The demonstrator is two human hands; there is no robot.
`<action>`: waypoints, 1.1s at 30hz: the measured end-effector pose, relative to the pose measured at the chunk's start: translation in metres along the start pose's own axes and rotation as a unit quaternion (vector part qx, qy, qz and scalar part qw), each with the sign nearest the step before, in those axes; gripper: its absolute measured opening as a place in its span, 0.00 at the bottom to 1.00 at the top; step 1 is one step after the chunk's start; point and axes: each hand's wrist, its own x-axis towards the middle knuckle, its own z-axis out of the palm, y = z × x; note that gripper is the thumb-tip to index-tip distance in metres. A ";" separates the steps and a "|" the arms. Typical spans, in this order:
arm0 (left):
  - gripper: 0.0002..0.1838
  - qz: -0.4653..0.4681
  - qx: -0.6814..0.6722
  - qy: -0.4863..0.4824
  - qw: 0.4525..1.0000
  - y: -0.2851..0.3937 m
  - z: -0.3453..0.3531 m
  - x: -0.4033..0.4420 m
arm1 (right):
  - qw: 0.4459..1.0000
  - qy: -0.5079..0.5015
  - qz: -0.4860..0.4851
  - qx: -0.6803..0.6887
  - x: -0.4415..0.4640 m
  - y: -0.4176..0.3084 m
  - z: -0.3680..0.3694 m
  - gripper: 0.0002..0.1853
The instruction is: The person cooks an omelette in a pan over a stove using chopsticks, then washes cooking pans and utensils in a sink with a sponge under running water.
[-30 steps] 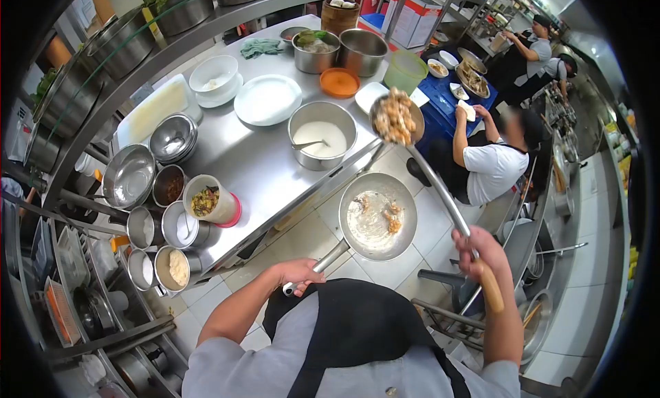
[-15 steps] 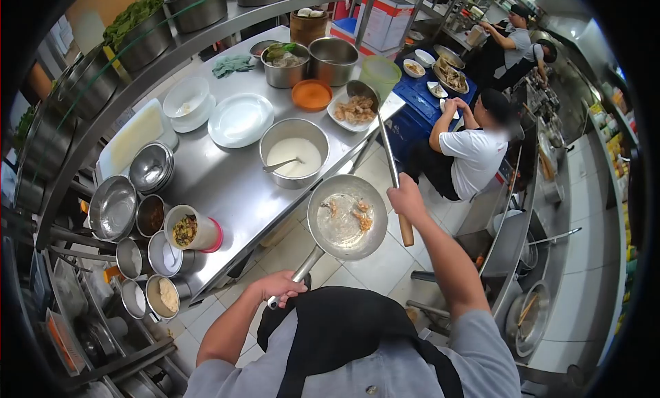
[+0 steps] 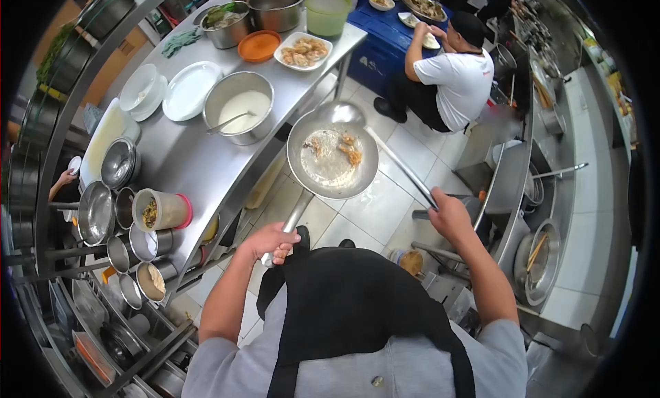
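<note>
My left hand (image 3: 271, 242) is closed around the handle of a frying pan (image 3: 330, 183), held out level in front of my apron. A few browned food scraps (image 3: 349, 151) and a greasy film lie in the pan. In my right hand (image 3: 450, 216) is the handle of a steel ladle (image 3: 339, 113), whose bowl is at the pan's far rim. Beyond it, a white square dish (image 3: 326, 63) of browned food pieces stands on the steel table (image 3: 182, 147). A pot (image 3: 262, 126) of white liquid with a spoon (image 3: 230, 122) in it stands nearer.
White plates (image 3: 192, 90), steel bowls (image 3: 119, 160) and a food container (image 3: 165, 209) stand on the table to the left. A co-worker (image 3: 457, 81) sits by a blue cooler (image 3: 375, 50) ahead. A steel counter (image 3: 505, 191) runs along the right, with tiled floor (image 3: 375, 212) below.
The ladle has moved from over the white dish back to the pan, and my right hand has shifted right and lower. My view has turned right; the pan stays in my left hand.
</note>
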 end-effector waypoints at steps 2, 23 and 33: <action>0.11 -0.004 0.008 0.003 1.000 0.007 0.010 0.003 | 0.999 0.005 -0.022 -0.034 0.009 0.018 0.032 0.12; 0.10 0.029 0.090 0.064 0.993 0.019 0.081 0.051 | 0.985 -0.089 0.084 0.126 -0.044 0.066 0.086 0.11; 0.12 0.004 0.111 0.047 0.993 -0.004 0.058 0.076 | 0.695 -0.375 0.267 0.552 -0.063 0.003 0.057 0.04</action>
